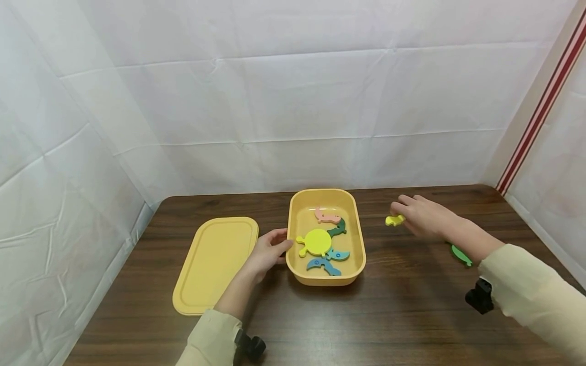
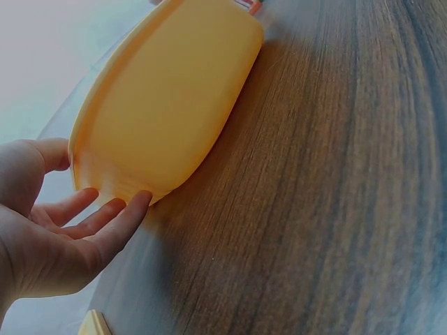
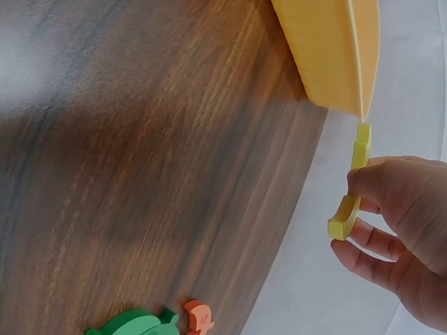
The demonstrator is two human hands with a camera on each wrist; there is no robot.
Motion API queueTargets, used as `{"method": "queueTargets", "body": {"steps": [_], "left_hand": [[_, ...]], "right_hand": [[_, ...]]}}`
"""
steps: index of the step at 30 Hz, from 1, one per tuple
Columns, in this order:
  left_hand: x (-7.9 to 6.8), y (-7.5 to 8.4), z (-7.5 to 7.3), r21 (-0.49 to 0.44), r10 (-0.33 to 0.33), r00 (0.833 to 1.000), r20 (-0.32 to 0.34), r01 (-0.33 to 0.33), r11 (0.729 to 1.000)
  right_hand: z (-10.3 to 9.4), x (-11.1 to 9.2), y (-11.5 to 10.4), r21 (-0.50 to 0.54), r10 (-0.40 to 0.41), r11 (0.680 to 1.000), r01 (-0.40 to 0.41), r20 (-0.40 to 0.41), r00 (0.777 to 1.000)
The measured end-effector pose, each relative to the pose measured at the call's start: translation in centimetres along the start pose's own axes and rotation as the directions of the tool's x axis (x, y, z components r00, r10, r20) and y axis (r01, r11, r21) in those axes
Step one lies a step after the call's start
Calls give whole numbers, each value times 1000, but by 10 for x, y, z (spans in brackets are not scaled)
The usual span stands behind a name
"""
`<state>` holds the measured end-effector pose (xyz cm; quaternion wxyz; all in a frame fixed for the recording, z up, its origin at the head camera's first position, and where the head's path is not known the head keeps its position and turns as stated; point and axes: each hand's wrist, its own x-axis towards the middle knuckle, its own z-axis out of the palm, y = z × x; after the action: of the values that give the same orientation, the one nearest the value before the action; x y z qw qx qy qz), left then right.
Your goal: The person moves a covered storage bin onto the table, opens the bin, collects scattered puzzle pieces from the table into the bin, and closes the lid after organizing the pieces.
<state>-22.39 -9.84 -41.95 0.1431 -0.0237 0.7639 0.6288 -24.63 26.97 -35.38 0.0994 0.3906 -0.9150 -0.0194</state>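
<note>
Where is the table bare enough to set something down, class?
Bare: table in front of the yellow tub, and between it and the green piece. Crowded: inside the tub, among pieces; between tub and lid, where the left hand is.

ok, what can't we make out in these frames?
- Head: part of the green piece, hidden by the right forearm.
- Right wrist: rest of the orange piece, cut off by the bottom edge.
- Right wrist: middle of the yellow piece, covered by the right hand.
- Left wrist: the yellow tub's contents, hidden by its wall.
</note>
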Motion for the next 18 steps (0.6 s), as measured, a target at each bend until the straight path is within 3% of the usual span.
{"method": "queueTargets", "body": {"steps": [18], "left_hand": [[0, 0, 0, -1, -15, 1000, -11, 15, 1000]], "right_hand": [[1, 25, -4, 26, -3, 1000, 4, -34, 999]]}}
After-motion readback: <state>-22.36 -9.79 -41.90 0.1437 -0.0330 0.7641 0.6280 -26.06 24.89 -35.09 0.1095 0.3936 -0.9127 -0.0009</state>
